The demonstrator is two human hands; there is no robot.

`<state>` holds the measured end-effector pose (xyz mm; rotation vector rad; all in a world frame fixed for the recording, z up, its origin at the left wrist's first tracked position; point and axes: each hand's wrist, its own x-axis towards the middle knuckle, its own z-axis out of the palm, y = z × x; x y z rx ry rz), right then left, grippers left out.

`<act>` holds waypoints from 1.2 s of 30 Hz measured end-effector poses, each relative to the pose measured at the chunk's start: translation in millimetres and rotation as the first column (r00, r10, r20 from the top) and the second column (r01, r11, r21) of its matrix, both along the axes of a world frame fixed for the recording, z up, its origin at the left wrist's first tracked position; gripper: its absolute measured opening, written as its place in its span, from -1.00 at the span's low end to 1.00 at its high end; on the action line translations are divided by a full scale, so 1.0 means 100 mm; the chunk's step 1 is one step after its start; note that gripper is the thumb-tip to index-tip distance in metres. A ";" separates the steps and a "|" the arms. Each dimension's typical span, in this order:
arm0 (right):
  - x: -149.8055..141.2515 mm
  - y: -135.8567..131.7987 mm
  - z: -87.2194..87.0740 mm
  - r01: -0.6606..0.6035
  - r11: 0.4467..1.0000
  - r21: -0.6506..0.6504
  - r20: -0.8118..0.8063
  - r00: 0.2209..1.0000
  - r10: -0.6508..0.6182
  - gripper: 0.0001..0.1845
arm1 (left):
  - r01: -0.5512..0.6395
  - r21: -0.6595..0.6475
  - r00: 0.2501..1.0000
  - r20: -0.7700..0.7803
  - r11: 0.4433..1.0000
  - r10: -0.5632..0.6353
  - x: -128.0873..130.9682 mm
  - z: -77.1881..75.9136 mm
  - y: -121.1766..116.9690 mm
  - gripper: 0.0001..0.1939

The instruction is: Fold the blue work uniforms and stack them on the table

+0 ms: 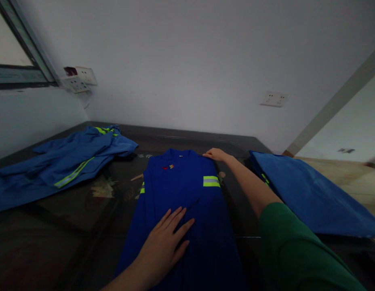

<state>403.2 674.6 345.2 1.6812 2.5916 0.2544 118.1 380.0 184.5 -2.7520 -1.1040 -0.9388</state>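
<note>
A dark blue work jacket (187,190) with yellow-green reflective bands lies folded lengthwise on the dark table (84,226), collar away from me. My left hand (166,238) rests flat on its lower middle, fingers stretched out. My right hand (216,154), arm in a green sleeve, reaches to the far right shoulder of the jacket and touches its top edge; the fingers curl on the cloth there, and whether they pinch it is unclear.
A lighter blue reflective jacket (60,161) lies crumpled at the left of the table. A stack of folded blue garments (308,194) sits at the right edge. Wall sockets (80,79) and another socket (274,98) are on the walls behind.
</note>
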 end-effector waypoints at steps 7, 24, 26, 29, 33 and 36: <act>-0.08 -0.13 -0.17 0.023 0.991 0.128 0.146 0.988 -0.042 -0.50 | -0.002 0.017 1.000 0.026 1.000 0.002 0.01 0.00 -0.01 -0.47; -0.54 -0.72 -0.57 0.250 0.920 0.302 -0.146 0.966 -0.214 -0.31 | -0.025 -0.031 0.999 -0.022 0.999 0.024 0.00 0.05 -0.06 -0.49; -0.59 -0.80 -0.73 0.263 0.941 0.212 -0.146 0.961 -0.235 -0.17 | -0.036 -0.064 0.999 -0.034 0.997 0.034 0.00 0.07 -0.07 -0.49; -0.60 -0.82 -0.84 0.276 0.949 0.153 -0.143 0.956 -0.255 -0.10 | -0.038 -0.108 0.998 -0.045 0.993 0.034 0.01 0.08 -0.08 -0.50; -0.58 -0.77 -0.80 0.264 0.955 0.132 -0.142 0.959 -0.245 -0.09 | -0.036 -0.139 0.998 -0.050 0.990 0.029 0.01 0.10 -0.09 -0.51; -0.59 -0.81 -0.74 0.244 0.958 0.152 -0.187 0.959 -0.214 -0.15 | -0.040 -0.150 0.998 -0.046 0.988 0.033 0.01 0.11 -0.12 -0.52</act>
